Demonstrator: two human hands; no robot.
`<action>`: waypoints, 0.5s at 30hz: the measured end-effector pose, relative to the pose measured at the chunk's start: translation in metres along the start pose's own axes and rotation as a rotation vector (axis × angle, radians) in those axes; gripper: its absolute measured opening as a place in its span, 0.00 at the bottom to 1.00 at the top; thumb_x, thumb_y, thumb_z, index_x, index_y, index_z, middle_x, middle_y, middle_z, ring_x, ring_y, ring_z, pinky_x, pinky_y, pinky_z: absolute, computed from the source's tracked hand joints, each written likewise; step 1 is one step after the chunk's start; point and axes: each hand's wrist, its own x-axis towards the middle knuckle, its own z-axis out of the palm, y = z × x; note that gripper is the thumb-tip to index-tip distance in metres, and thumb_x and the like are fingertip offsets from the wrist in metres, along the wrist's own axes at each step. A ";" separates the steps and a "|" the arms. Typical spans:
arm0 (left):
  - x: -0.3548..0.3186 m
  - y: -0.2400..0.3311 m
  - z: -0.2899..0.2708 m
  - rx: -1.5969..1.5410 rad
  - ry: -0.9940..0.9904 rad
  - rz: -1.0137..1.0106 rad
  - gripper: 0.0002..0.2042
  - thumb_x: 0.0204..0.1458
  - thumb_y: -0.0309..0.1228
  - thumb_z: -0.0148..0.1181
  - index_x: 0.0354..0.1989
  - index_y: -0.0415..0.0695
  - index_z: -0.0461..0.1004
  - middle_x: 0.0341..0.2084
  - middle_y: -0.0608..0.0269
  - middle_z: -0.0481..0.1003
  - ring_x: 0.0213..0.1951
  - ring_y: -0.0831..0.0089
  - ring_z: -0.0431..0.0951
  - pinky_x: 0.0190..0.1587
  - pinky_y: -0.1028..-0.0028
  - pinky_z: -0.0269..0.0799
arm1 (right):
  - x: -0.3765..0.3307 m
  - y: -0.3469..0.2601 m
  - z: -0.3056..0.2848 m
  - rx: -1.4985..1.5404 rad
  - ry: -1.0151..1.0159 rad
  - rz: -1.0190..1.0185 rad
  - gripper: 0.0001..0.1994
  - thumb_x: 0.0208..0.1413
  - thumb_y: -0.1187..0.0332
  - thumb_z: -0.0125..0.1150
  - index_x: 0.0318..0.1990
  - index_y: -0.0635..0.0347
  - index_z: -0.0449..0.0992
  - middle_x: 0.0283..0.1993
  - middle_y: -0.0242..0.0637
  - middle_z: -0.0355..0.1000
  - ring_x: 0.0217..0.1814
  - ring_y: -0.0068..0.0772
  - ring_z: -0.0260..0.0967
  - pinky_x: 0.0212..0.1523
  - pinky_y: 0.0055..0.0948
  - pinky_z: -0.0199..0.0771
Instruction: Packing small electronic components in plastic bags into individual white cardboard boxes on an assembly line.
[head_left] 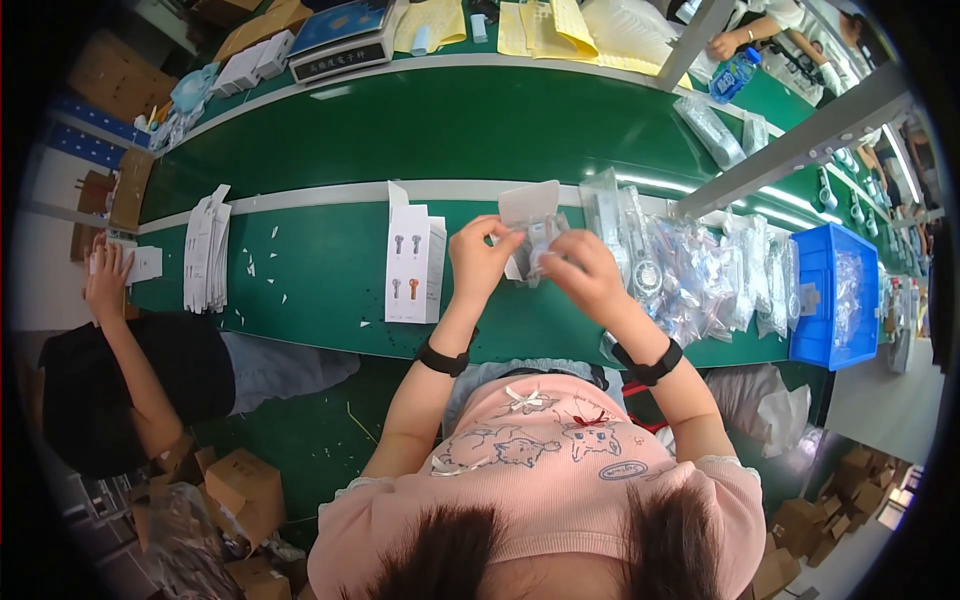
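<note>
Over the green table, both my hands work at a small white box whose flap stands up. My left hand is closed, thumb and forefinger pinching at the box's left side. A clear plastic bag with a pale item inside sits at the box's opening. My right hand is closed on that bag, its fingertips slightly blurred. The item's exact kind is hidden by the fingers and the plastic. Left of my hands stands a white carton printed with small device pictures, its top flap raised.
A pile of clear-bagged items lies to the right, beside a blue bin. Flat white cartons are stacked at left, with paper scraps nearby. A co-worker's hand is at far left. A grey metal post slants across the right.
</note>
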 end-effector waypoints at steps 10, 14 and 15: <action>0.001 -0.012 -0.007 -0.201 -0.167 -0.076 0.09 0.36 0.26 0.64 0.26 0.36 0.72 0.31 0.56 0.74 0.31 0.71 0.75 0.32 0.76 0.68 | -0.001 -0.017 0.006 -0.147 -0.270 0.141 0.17 0.35 0.65 0.65 0.37 0.53 0.73 0.37 0.29 0.67 0.50 0.36 0.59 0.58 0.51 0.48; 0.001 -0.020 -0.023 -0.401 -0.109 -0.066 0.16 0.41 0.25 0.61 0.40 0.38 0.67 0.41 0.55 0.70 0.43 0.68 0.70 0.39 0.72 0.68 | -0.007 -0.007 0.007 -0.182 -0.255 0.122 0.20 0.34 0.64 0.66 0.40 0.52 0.73 0.45 0.31 0.65 0.54 0.36 0.56 0.59 0.59 0.41; 0.002 -0.027 -0.031 -0.260 -0.061 -0.003 0.16 0.43 0.23 0.59 0.42 0.38 0.64 0.42 0.56 0.68 0.48 0.67 0.67 0.42 0.69 0.67 | -0.015 -0.006 0.010 -0.236 -0.306 0.136 0.21 0.34 0.63 0.66 0.42 0.51 0.73 0.48 0.33 0.63 0.55 0.37 0.55 0.59 0.60 0.39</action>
